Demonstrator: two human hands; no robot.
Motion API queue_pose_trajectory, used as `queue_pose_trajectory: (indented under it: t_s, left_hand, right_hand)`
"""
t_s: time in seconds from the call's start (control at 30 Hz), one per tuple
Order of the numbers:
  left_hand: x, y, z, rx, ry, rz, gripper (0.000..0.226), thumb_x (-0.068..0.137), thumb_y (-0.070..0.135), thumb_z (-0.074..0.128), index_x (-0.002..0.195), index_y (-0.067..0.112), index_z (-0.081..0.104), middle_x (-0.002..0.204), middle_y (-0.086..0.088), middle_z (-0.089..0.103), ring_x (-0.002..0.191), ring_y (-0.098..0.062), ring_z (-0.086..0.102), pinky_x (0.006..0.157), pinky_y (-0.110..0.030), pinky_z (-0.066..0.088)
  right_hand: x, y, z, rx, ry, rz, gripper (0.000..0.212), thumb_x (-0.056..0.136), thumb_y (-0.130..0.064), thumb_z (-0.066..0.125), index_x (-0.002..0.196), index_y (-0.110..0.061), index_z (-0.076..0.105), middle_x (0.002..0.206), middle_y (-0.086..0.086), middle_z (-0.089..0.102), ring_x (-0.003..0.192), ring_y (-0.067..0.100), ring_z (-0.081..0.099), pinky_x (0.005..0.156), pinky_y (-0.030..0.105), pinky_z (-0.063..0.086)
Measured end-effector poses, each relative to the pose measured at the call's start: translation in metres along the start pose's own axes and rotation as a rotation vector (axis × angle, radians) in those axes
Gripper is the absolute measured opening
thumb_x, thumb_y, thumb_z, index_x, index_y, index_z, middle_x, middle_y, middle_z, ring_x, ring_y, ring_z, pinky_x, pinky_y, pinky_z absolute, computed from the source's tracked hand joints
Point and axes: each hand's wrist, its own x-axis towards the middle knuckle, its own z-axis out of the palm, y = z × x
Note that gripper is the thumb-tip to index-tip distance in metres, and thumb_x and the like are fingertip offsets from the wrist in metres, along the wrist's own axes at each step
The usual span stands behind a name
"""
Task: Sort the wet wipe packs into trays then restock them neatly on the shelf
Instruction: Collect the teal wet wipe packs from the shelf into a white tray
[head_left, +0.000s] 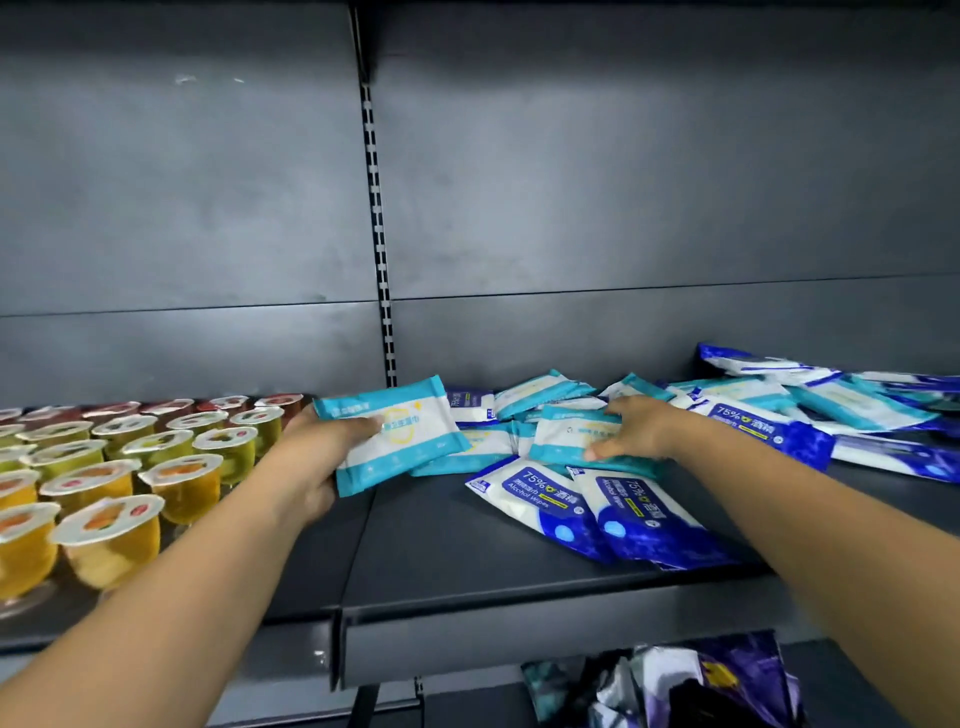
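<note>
My left hand (317, 457) grips one teal wipe pack (395, 434), lifted just off the shelf (467, 551); my right hand (631, 428) curls over another teal pack (566, 434) on top of the mixed heap (727, 410). Two blue alcohol wipe packs (597, 512) lie near the shelf's front edge, and I judge that dragging the heap could nudge them off. The jelly cups (130, 467) stand just beside my left hand; a careless swing might topple some. I see no tray.

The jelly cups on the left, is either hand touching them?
No. The left hand holds a teal wipe pack beside the jelly cups, and the right hand grips another teal pack.
</note>
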Motion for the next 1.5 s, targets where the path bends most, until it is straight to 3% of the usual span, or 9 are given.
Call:
queue_pose_trajectory:
  t_s: [0.13,0.33,0.53,0.73,0.87,1.07,1.3,1.4,1.5]
  left_hand:
    - [-0.030,0.006,0.009,-0.153,-0.055,0.016,0.026,0.086,-0.004,0.055,0.110,0.003,0.056,0.087,-0.011,0.068,0.055,-0.015,0.068,0.042,-0.026,0.052]
    - [-0.111,0.008,0.044,-0.060,-0.144,0.144,0.022,0.071,0.005,0.066,0.092,0.009,0.063,0.072,-0.003,0.073,0.061,-0.013,0.069,0.052,-0.027,0.057]
    - [-0.213,-0.059,0.095,0.010,-0.163,0.083,0.024,0.058,0.007,0.065,0.082,0.008,0.066,0.074,-0.006,0.073,0.062,-0.014,0.069,0.057,-0.028,0.058]
    - [-0.282,-0.191,0.150,0.105,-0.157,-0.284,0.030,0.058,0.010,0.069,0.088,0.007,0.064,0.078,-0.006,0.073,0.066,-0.016,0.069,0.057,-0.023,0.057]
    - [-0.312,-0.282,0.165,0.134,-0.041,-0.492,0.009,0.079,0.002,0.065,0.084,0.009,0.062,0.064,0.000,0.071,0.055,-0.009,0.067,0.047,-0.020,0.053]
    - [-0.366,-0.453,0.136,0.077,0.206,-0.854,0.006,0.086,0.003,0.059,0.084,0.008,0.057,0.073,-0.006,0.064,0.055,-0.011,0.063,0.041,-0.017,0.047]
    - [-0.395,-0.622,0.117,0.051,0.484,-1.081,0.011,0.086,0.012,0.063,0.094,0.009,0.055,0.092,-0.011,0.058,0.061,-0.016,0.052,0.036,-0.012,0.039]
    - [-0.373,-0.681,0.131,0.117,0.441,-1.028,0.013,0.087,0.018,0.063,0.094,0.013,0.054,0.088,-0.002,0.059,0.072,-0.013,0.057,0.055,-0.022,0.049]
    - [-0.349,-0.730,0.146,0.277,0.345,-0.930,0.014,0.083,0.024,0.068,0.079,0.015,0.059,0.079,-0.001,0.060,0.075,-0.019,0.059,0.068,-0.031,0.047]
  right_hand:
    - [-0.002,-0.006,-0.001,-0.118,0.329,-0.032,0.062,0.080,-0.040,0.067,0.128,-0.007,0.048,0.134,0.015,0.045,0.125,0.029,0.041,0.100,0.030,0.034]
    - [-0.076,0.033,-0.018,0.606,0.612,-0.079,0.041,0.084,-0.036,0.065,0.113,-0.007,0.058,0.108,0.010,0.063,0.101,0.027,0.058,0.072,0.027,0.037]
    - [-0.197,0.146,0.019,1.185,0.206,-0.187,0.006,0.080,-0.022,0.068,0.082,-0.020,0.063,0.079,-0.010,0.067,0.058,-0.001,0.063,0.059,0.012,0.052]
    - [-0.254,0.270,0.130,1.194,-0.127,0.184,0.009,0.084,-0.016,0.065,0.093,-0.016,0.063,0.089,0.000,0.070,0.081,0.019,0.065,0.079,0.037,0.051]
    - [-0.272,0.332,0.207,1.198,-0.257,0.426,0.014,0.090,-0.006,0.053,0.092,-0.019,0.058,0.090,0.000,0.066,0.074,0.015,0.064,0.065,0.030,0.051]
    - [-0.318,0.383,0.346,1.211,-0.483,0.780,0.026,0.085,0.004,0.057,0.108,-0.006,0.061,0.096,0.011,0.068,0.078,0.021,0.065,0.074,0.032,0.053]
    - [-0.348,0.399,0.509,1.324,-0.601,1.333,0.007,0.086,0.002,0.058,0.084,-0.005,0.060,0.068,0.009,0.065,0.067,0.022,0.061,0.068,0.034,0.053]
    - [-0.336,0.399,0.563,1.445,-0.509,1.481,0.004,0.088,-0.003,0.057,0.086,-0.006,0.059,0.056,0.007,0.066,0.048,0.017,0.065,0.045,0.027,0.054]
    - [-0.316,0.400,0.603,1.577,-0.400,1.506,0.006,0.089,-0.007,0.056,0.085,-0.011,0.058,0.055,0.003,0.068,0.050,0.015,0.066,0.046,0.022,0.053]
